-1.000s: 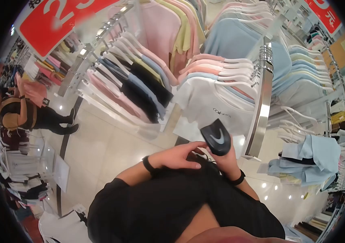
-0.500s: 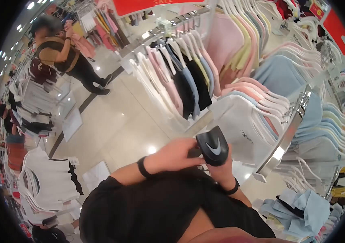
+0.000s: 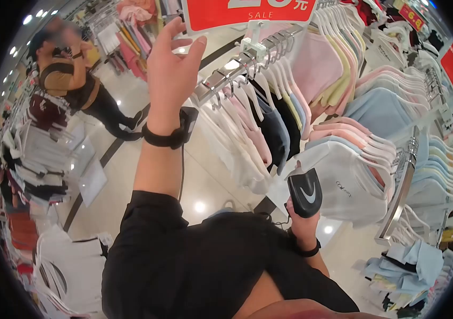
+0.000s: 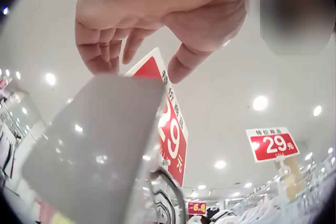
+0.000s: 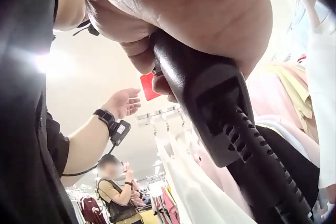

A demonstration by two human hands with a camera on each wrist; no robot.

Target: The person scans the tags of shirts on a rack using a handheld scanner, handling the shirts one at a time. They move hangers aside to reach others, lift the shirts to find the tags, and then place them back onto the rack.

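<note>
My left hand is raised beside the end of a metal clothes rail, thumb and fingers apart and nothing between them. Just right of its fingertips stands a red and white sale sign. In the left wrist view the hand spans the top, with the sign beyond the fingers. Low at centre right, my right hand grips a black barcode scanner with a grey curved mark. A ribbed cord runs out of the scanner's handle in the right wrist view.
White hangers with pink, white and black tops hang on the near rail. A white printed T-shirt fronts another rack close to the scanner. Folded blue clothes lie lower right. Another person stands back left.
My left hand has left the scanner and risen up and left toward the rail's end and sign. The right hand keeps the scanner, now slightly farther right. The head view has turned left.
</note>
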